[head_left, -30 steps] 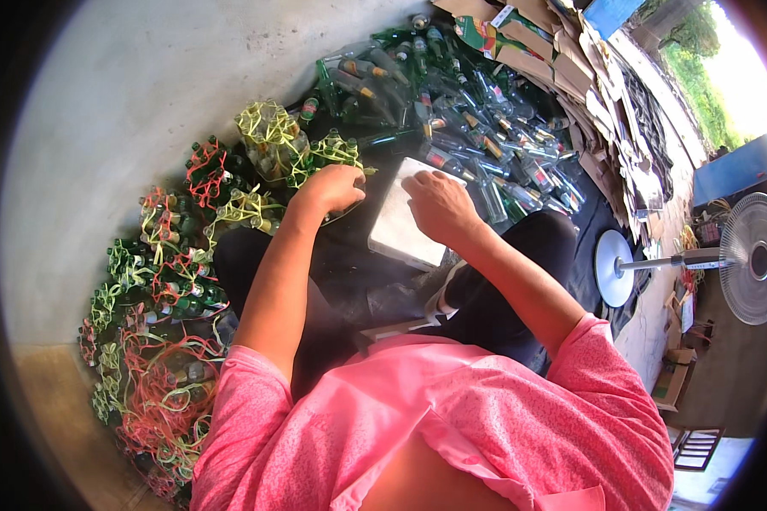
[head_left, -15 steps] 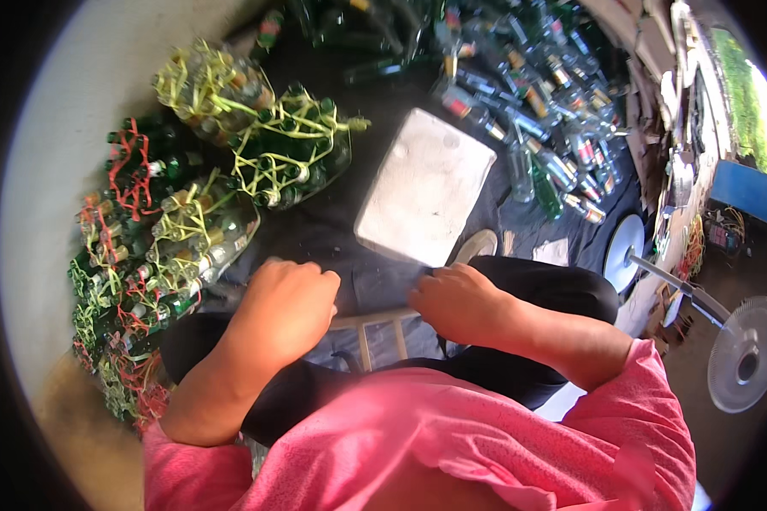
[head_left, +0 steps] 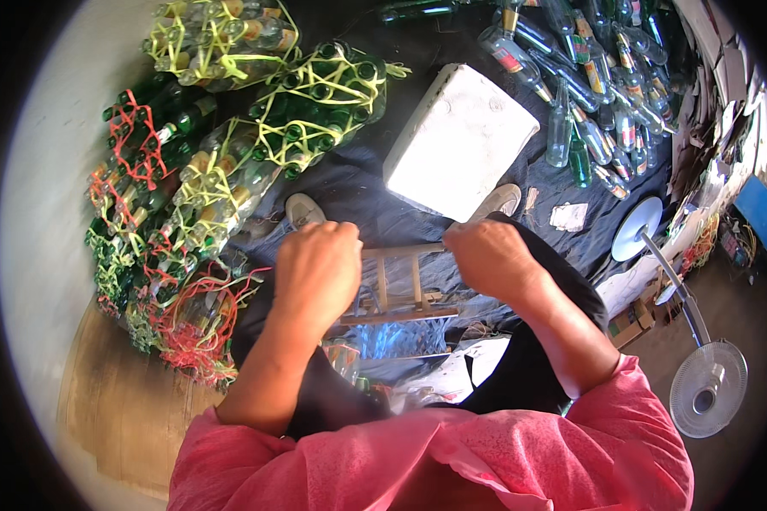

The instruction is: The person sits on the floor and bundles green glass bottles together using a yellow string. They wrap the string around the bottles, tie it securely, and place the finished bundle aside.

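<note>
My left hand (head_left: 318, 271) is closed at the left end of the top rail of a wooden slatted frame (head_left: 399, 251). At the rail's other end, my right hand (head_left: 494, 260) is closed too. The frame hangs between my legs, with two uprights and a lower bar showing; it may be a small stool or chair. My fingers are mostly hidden behind the backs of my hands. Beyond them a white foam-like block (head_left: 460, 140) lies on the dark sheet, close to my right shoe (head_left: 498, 201).
Bottles bundled with yellow twine (head_left: 324, 106) and red twine (head_left: 200, 319) crowd the left side. Loose glass bottles (head_left: 596, 102) lie in a heap at the far right. A fan (head_left: 707, 390) stands on the right. Behind the frame are blue plastic (head_left: 400, 339) and more bottles.
My legs have straightened somewhat, and my left shoe has come into view. The wooden frame has risen with my hands, exposing its lower bar and the things behind it.
</note>
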A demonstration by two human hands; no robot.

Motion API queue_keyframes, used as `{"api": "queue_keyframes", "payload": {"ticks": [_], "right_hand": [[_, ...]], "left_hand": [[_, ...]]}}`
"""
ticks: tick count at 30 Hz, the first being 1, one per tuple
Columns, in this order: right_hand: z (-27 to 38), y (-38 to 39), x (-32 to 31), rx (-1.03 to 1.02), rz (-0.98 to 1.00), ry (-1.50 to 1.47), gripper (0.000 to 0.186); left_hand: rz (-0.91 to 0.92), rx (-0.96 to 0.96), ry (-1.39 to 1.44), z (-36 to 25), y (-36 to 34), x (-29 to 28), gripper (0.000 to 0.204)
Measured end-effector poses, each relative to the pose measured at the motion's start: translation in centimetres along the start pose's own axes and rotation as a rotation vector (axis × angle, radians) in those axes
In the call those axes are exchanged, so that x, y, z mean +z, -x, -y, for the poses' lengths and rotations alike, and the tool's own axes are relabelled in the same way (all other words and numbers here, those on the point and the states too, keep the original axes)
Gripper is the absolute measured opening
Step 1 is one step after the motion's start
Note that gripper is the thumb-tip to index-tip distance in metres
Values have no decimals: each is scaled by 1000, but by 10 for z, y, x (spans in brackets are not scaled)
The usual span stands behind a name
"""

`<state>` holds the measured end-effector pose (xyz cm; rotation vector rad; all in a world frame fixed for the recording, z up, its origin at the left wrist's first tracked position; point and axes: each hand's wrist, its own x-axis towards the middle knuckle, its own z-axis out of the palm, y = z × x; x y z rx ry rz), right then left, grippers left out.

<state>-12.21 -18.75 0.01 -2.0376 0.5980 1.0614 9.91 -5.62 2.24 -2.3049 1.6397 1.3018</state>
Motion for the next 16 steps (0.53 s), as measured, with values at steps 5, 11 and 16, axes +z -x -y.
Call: {"api": "queue_keyframes", "payload": {"ticks": [5, 11, 16], "right_hand": [[18, -12, 71, -4, -141, -128, 14], [37, 103, 61, 117, -558, -346, 14], [-12, 255, 65, 413, -887, -757, 11]], "left_hand": [[92, -117, -77, 16, 0, 86, 16], [-410, 52, 193, -30, 95, 70, 6], [-569, -416, 507, -21, 205, 2, 12]]}}
